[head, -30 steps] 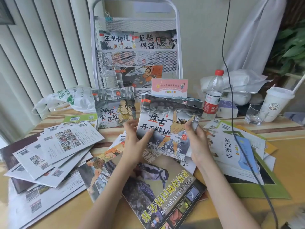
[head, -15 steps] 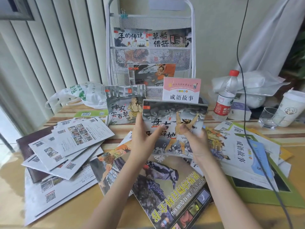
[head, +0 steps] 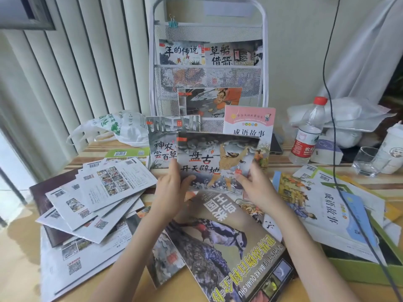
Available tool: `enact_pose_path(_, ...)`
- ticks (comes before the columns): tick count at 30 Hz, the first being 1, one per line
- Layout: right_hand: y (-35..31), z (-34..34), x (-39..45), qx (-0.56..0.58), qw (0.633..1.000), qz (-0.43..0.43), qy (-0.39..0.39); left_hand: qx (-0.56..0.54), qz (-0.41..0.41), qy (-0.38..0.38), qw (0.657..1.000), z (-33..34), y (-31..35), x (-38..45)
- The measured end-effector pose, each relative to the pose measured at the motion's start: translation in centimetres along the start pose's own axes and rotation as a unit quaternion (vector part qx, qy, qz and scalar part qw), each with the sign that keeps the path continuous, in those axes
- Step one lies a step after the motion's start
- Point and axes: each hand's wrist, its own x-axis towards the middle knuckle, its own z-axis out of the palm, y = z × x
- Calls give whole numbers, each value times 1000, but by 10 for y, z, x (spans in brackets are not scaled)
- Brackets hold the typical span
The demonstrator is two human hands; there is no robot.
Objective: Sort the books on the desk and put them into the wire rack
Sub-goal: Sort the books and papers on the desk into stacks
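A thin grey picture book with red and black characters (head: 218, 160) stood upright in front of the white wire mesh rack (head: 207, 68), cover toward the camera, long axis level. The left hand (head: 172, 188) pinched its lower left edge, thumb on the cover; the right hand (head: 255, 186) gripped its lower right corner. Below the rack, a large woodpecker-cover book (head: 229, 247) lay flat on the wooden bench (head: 21, 269).

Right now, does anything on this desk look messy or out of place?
Yes. White booklets lie fanned in a loose heap at left, and a black cable hangs across the books at right.
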Motion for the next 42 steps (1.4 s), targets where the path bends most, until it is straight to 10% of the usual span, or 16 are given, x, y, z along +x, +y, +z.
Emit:
enact_pose_path(20, -2, 123, 125, -30, 991, 1, 131, -18, -302, 126, 945, 25, -109, 73)
enact_pose_path(42, -4, 119, 124, -91, 996, 10, 17, 57, -284, 116, 950, 27, -110, 71)
